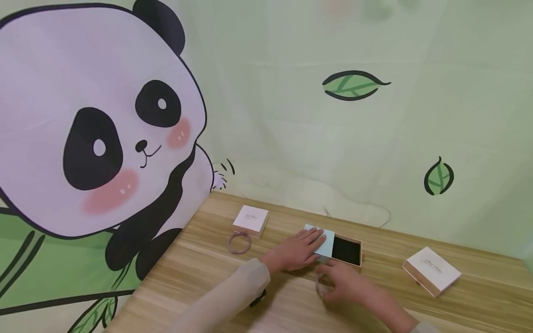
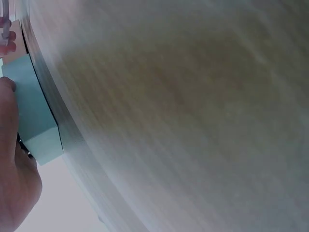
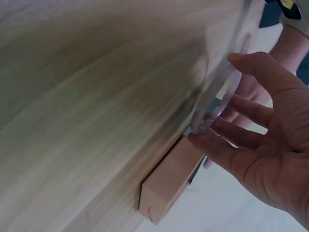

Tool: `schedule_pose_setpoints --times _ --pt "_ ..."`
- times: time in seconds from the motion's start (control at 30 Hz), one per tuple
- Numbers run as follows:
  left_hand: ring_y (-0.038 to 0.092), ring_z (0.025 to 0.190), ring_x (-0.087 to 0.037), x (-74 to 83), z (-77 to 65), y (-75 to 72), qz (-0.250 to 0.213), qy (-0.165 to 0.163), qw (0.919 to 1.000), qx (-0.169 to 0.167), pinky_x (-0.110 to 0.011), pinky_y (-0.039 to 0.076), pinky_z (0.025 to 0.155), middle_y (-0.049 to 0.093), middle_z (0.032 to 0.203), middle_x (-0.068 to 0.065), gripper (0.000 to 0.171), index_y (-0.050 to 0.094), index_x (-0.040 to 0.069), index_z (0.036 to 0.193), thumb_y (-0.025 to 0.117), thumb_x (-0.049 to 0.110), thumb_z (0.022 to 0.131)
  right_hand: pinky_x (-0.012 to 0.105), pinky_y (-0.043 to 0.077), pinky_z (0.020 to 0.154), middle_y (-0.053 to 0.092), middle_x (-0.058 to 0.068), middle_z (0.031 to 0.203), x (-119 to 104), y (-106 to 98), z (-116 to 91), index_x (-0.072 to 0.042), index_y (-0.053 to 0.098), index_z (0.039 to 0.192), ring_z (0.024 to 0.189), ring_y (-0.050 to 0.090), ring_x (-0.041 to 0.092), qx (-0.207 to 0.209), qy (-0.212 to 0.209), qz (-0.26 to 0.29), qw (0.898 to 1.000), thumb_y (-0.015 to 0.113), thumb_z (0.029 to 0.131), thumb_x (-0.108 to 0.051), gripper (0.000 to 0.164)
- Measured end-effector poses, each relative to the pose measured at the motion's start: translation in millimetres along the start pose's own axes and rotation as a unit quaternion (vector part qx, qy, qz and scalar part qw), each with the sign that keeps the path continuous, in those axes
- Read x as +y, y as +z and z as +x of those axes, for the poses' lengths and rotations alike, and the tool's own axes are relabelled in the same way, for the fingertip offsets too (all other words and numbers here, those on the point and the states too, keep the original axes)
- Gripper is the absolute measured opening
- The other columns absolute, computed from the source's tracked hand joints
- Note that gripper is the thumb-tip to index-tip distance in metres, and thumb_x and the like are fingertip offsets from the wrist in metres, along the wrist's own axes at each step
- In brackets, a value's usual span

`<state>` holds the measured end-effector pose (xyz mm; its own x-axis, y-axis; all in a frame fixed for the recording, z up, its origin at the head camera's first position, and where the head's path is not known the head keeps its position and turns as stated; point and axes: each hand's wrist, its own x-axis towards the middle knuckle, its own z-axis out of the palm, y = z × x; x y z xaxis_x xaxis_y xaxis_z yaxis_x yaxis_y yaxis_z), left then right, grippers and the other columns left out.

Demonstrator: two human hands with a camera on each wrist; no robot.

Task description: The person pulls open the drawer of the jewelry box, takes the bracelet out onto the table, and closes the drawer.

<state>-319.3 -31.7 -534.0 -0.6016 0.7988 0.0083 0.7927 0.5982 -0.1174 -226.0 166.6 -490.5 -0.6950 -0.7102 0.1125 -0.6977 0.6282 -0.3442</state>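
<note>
My left hand [image 1: 296, 252] rests on the pale blue sleeve [image 1: 327, 246] of a small drawer box, its fingers stretched across the top. In the left wrist view the thumb lies against the sleeve's side [image 2: 36, 104]. The box's drawer [image 1: 348, 252] is pulled out to the right, showing a black lining. Just in front of the box, my right hand [image 1: 344, 283] holds a translucent pale bangle [image 3: 235, 87] between thumb and fingertips. The bangle is raised on edge, close to the drawer's orange-pink wall [image 3: 171, 171] in the right wrist view.
A white box [image 1: 251, 217] stands at the left of the wooden table [image 1: 208, 273], with a lilac bangle [image 1: 239, 253] by its front. Another white box [image 1: 434, 269] sits at the right. Behind the table hangs a green cloth [image 1: 283, 152] with a panda print.
</note>
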Motion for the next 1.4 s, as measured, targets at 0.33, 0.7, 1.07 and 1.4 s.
schedule_pose_setpoints --times 0.33,0.7,1.07,1.4 --pt "0.015 0.156 -0.022 6.2 2.5 -1.7 0.014 -0.023 0.9996 -0.006 -0.037 0.017 0.126 0.015 0.170 -0.008 0.061 0.016 0.012 0.164 0.026 0.042 0.112 0.037 0.056 0.083 0.067 0.004 0.103 0.1 10.0 2.7 -0.008 0.071 0.106 0.094 0.063 0.019 0.010 0.003 -0.031 0.999 0.079 0.080 -0.019 0.030" --pt "0.015 0.156 -0.021 9.4 4.1 0.0 0.040 -0.022 0.9989 -0.004 -0.034 0.017 0.126 0.018 0.169 -0.009 0.062 0.021 0.006 0.162 0.027 0.042 0.112 0.043 0.054 0.091 0.066 0.013 0.115 9.1 13.7 0.7 -0.002 0.069 0.117 0.105 0.062 0.029 0.004 -0.023 -0.067 0.997 0.084 0.077 -0.019 0.046" --pt "0.017 0.156 -0.022 10.0 2.7 0.6 0.026 -0.021 0.9994 0.002 -0.034 0.018 0.125 0.020 0.169 -0.010 0.062 0.023 0.004 0.161 0.027 0.041 0.112 0.046 0.052 0.098 0.062 0.020 0.128 17.1 18.1 1.5 0.005 0.066 0.124 0.117 0.059 0.034 -0.005 -0.047 -0.067 0.997 0.083 0.081 -0.020 0.052" --pt "0.015 0.156 -0.022 10.8 3.2 1.9 0.035 -0.027 0.9990 0.000 -0.035 0.017 0.126 0.018 0.169 -0.010 0.062 0.021 0.005 0.162 0.025 0.041 0.112 0.049 0.049 0.103 0.059 0.021 0.136 20.2 16.1 -1.1 0.005 0.062 0.132 0.125 0.055 0.037 -0.021 -0.030 -0.040 0.999 0.081 0.087 -0.024 0.057"
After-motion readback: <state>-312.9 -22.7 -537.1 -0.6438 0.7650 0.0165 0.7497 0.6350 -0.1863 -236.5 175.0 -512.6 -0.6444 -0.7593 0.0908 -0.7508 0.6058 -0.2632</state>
